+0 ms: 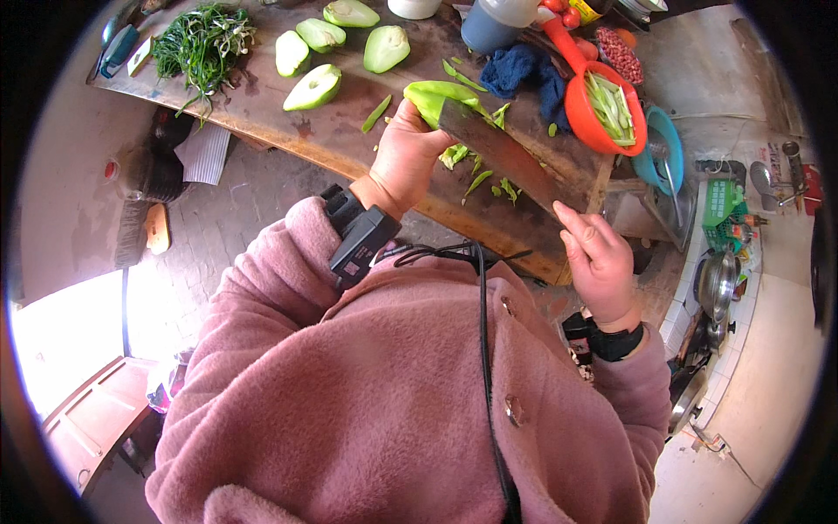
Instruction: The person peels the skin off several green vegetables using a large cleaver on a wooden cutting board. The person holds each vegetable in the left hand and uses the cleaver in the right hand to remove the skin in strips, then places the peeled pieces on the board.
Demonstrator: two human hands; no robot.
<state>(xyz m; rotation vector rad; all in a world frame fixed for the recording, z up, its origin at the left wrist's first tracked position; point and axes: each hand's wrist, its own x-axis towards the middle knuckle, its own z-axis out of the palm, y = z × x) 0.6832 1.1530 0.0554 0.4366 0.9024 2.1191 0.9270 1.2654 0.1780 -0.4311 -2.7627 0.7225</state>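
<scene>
My left hand (407,154) grips a piece of green chayote (432,95) above the wooden table (314,141). A cleaver with a wide dark blade (501,154) reaches from my right hand (596,262) to the chayote, its far end against the green flesh. The fingers of my right hand are closed at the near end of the cleaver; its handle is hidden. Green peel strips (480,182) lie below the blade. Several halved chayotes (313,88) rest on the table beyond my left hand.
A red strainer (576,124) with pale green strips stands at the right, over a turquoise basin (674,141). Near it are a dark blue cloth (517,72) and a jug of dark liquid (488,29). Spring onions (206,49) lie at the left.
</scene>
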